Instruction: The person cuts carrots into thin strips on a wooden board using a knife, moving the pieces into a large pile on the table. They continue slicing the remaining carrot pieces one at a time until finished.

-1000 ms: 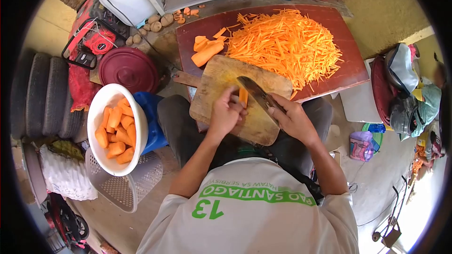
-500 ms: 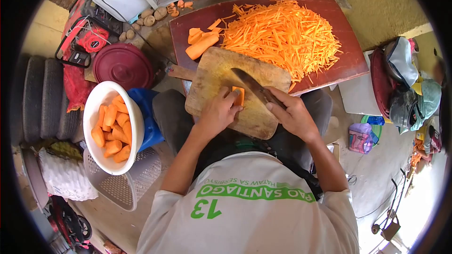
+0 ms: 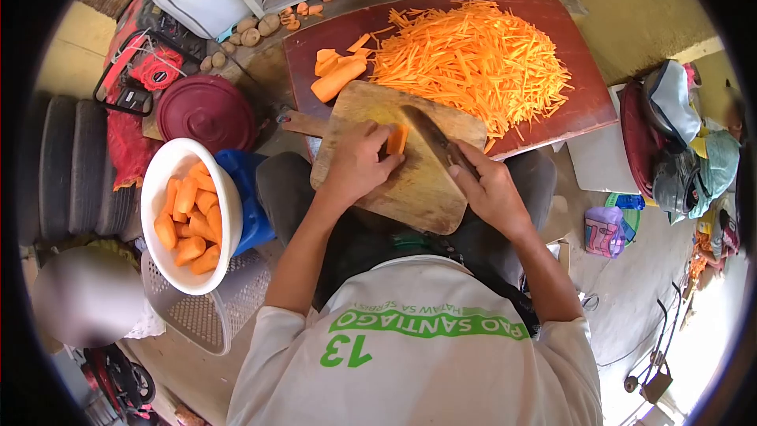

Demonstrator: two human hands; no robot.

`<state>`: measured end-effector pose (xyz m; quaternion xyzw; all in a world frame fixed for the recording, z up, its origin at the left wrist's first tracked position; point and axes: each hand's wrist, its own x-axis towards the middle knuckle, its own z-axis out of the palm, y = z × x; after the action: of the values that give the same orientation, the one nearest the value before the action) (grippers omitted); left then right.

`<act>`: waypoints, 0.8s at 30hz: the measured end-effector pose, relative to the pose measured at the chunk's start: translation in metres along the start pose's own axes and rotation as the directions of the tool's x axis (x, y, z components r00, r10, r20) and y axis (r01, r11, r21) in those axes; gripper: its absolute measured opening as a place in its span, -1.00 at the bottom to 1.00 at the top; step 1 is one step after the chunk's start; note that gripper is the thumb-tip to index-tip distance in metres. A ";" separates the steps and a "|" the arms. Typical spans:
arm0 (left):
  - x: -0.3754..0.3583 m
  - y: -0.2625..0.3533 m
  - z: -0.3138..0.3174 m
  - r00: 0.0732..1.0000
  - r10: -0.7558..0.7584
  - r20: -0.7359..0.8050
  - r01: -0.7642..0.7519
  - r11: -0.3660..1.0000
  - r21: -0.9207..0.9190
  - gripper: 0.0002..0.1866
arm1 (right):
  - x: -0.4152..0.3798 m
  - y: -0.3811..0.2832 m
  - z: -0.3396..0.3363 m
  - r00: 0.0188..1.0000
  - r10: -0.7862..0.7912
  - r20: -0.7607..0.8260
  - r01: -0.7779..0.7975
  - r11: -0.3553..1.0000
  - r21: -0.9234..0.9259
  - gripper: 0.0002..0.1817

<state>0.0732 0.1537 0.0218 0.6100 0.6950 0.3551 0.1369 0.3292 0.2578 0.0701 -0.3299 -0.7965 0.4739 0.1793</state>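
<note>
On the wooden cutting board (image 3: 422,197) across my lap, my left hand (image 3: 359,162) pins a short block of carrot (image 3: 397,140) under closed fingertips. The block shows lengthwise cut lines. My right hand (image 3: 493,193) grips the handle of a knife (image 3: 428,128), whose dark blade slants up and left, just to the right of the carrot and apart from it. Past the board lies a big heap of carrot strips (image 3: 473,71) on a dark red tabletop (image 3: 572,114). Larger carrot pieces (image 3: 339,79) rest beside the heap, on its left.
To my left, a white basin (image 3: 235,217) holds several peeled carrots (image 3: 186,209), with a grey perforated basket (image 3: 209,319) below it. A maroon lid (image 3: 206,110) and potatoes (image 3: 251,36) are beyond. At right sits a purple basket (image 3: 605,231).
My left hand and the carrot block have shifted slightly up the board. The knife has moved a little to the right. A blurred round patch now covers the white sack at lower left.
</note>
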 end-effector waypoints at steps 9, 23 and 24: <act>-0.025 0.022 0.040 0.997 0.059 -0.058 -0.059 0.998 0.005 -0.72 | 0.015 -0.004 0.008 0.982 -0.132 0.134 0.136 0.991 -0.019 -0.53; -0.026 0.024 0.025 0.981 0.191 0.044 -0.196 0.950 0.245 -0.58 | -0.025 -0.024 -0.006 0.963 -0.076 0.258 0.171 0.912 -0.372 -0.40; -0.026 0.022 0.026 0.978 0.205 0.041 -0.209 0.945 0.252 -0.57 | -0.023 -0.023 -0.006 0.963 -0.091 0.253 0.180 0.916 -0.358 -0.42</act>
<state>0.1111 0.1380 0.0117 0.6946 0.6660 0.2708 0.0245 0.3409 0.2379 0.0936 -0.2446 -0.9092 0.3330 0.0513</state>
